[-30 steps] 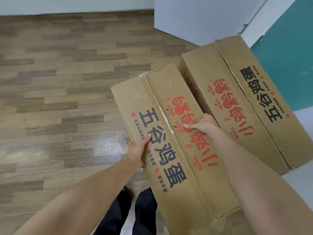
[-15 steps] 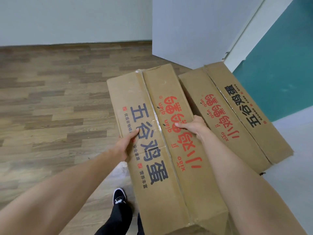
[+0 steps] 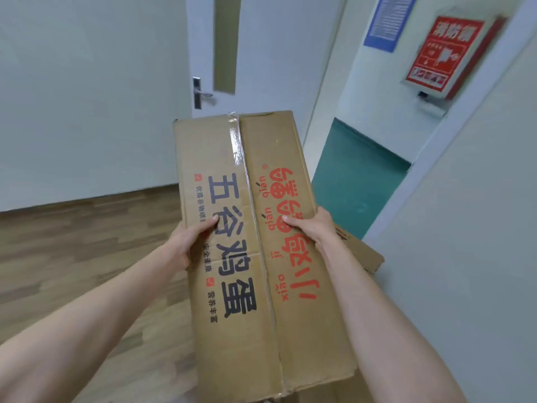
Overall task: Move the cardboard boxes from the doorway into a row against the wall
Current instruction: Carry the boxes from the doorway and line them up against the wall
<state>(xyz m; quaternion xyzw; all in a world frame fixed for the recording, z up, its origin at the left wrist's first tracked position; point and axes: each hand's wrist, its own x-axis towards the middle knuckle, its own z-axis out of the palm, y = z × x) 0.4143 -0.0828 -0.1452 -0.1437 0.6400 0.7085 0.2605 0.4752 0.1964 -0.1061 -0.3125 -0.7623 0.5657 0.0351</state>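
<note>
A long cardboard box [image 3: 255, 158] with dark and red printed characters and clear tape along its middle seam is lifted off the floor in front of me. My left hand [image 3: 189, 239] grips its left edge, thumb on the top face. My right hand [image 3: 312, 228] grips its right edge, thumb likewise on top. Below and to the right, a corner of a second cardboard box [image 3: 360, 254] shows on the floor by the doorway, mostly hidden behind the held box and my right arm.
A white open door [image 3: 261, 53] with a metal handle [image 3: 200, 93] stands ahead. A pale wall [image 3: 87, 97] runs along the left above wood-pattern floor [image 3: 72, 242]. Beyond the doorway is teal corridor floor [image 3: 354, 178] and a red wall cabinet [image 3: 444, 53].
The box has come up off the floor in both hands, away from the second box. My view has risen from the floor to the door and corridor.
</note>
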